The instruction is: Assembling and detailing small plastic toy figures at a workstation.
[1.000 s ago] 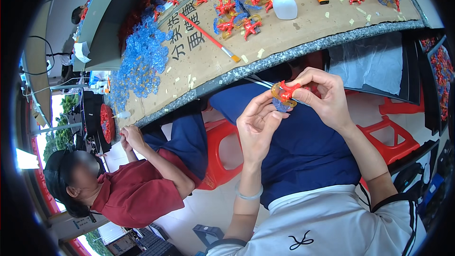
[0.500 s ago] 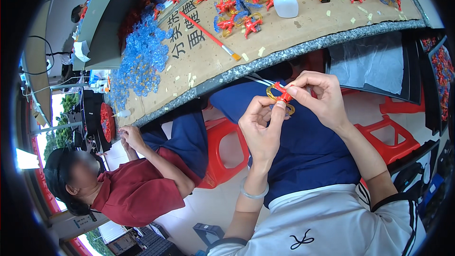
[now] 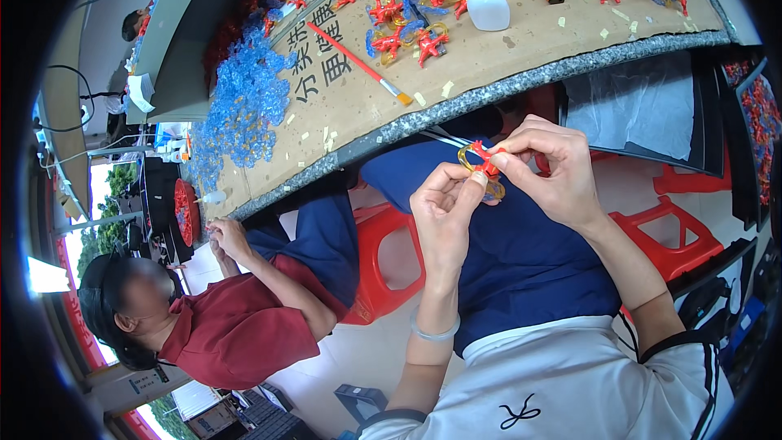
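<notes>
- While the red figure [image 3: 487, 161] is held up over the dark blue trousers [image 3: 529, 269], just short of the bench edge, a translucent yellow loop [image 3: 465, 156] is seen at its left and an amber part [image 3: 495, 191] below it.
- By the left hand [image 3: 442, 208], the figure is pinched between thumb and index finger; the remaining fingers are curled toward the palm — whether the piece is touched by them cannot be told.
- By the right hand [image 3: 554, 173], the figure's other side is gripped, with thumb and index fingertip pressed together on the red part and the other fingers bent.
- On the left wrist, a pale bangle [image 3: 436, 331] is worn.
- On the brown board [image 3: 497, 55], clear blue pieces [image 3: 248, 98] are heaped at the left, a red-handled brush [image 3: 358, 63] is laid down, and a white bottle [image 3: 489, 8] is stood beside clustered red figures [image 3: 389, 41].
- At the left, a co-worker's hands [image 3: 230, 240] are held close together near the bench.
</notes>
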